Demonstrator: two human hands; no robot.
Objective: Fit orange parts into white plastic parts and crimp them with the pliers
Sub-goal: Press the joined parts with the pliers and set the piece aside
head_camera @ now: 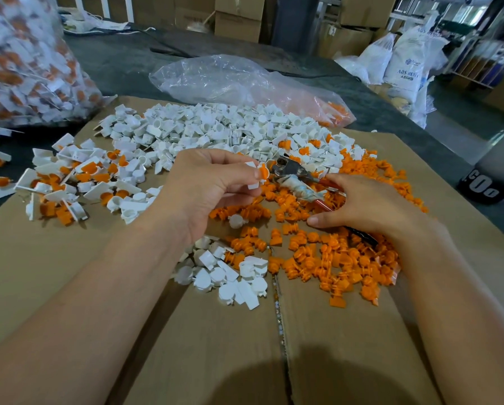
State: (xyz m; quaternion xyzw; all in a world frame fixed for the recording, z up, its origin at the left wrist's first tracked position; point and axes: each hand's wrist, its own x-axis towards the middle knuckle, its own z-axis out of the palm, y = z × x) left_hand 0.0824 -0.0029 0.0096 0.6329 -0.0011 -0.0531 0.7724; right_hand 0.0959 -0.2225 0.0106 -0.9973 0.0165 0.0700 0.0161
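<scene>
A: The left hand (204,185) has thumb and fingertips pinched on a white part (252,178) with an orange part (263,172) seated in it. It's held up just left of the pliers (291,173), almost at their steel head.

B: The right hand (367,206) lies across the pliers' red handles with its fingers loosely bent. Whether they actually clasp the handles can't be told.

A: Room to move: on the person's side of the pliers, the cardboard box (69,273) shows plain brown board with a seam down the middle. Its far edge runs behind the pliers, and its right edge slants past the right hand.

B: Containers next. Behind the pliers a clear bag (230,80) slumps nearly flat, with a few orange pieces in its right corner. Far left of the pliers, a bulging bag (25,68) is packed with white-and-orange pieces.

A: Loose stock: a white heap (215,127) sits behind the pliers and an orange heap (347,264) lies under and in front of them. Fitted pieces (78,182) are scattered to their left.

B: The held piece is a flat white tab with a round cup, and orange shows at the cup's mouth.
</scene>
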